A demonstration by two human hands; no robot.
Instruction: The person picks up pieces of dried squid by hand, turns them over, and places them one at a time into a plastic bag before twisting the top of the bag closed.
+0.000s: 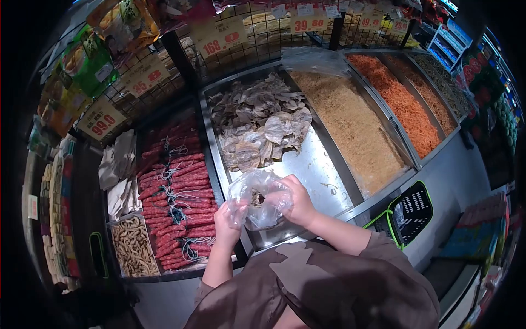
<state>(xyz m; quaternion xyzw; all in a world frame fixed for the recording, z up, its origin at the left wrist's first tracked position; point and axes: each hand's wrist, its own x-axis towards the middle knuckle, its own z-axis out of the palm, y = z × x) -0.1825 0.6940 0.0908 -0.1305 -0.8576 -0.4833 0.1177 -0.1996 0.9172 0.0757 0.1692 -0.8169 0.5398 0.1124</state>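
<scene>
1. Behind the folds of the clear plastic bag [268, 216], some fingers of the left hand [227, 222] and right hand [299, 205] are hidden.
2. Inside the bag, a dark piece [256, 198] is blurred by the plastic; it may be dried seafood.
3. Above the bag, the price sign [219, 38] carries print too small to read.
4. Below the bag, the brown shirt [356, 288] is cut off by the bottom edge.

The left hand [227, 220] and right hand [299, 204] hold a clear plastic bag [269, 216] between them, something dark showing inside. Beyond it, flat dried fish [263, 123] lie heaped in a metal tray [320, 159], beside tied red sausages [186, 189].
</scene>
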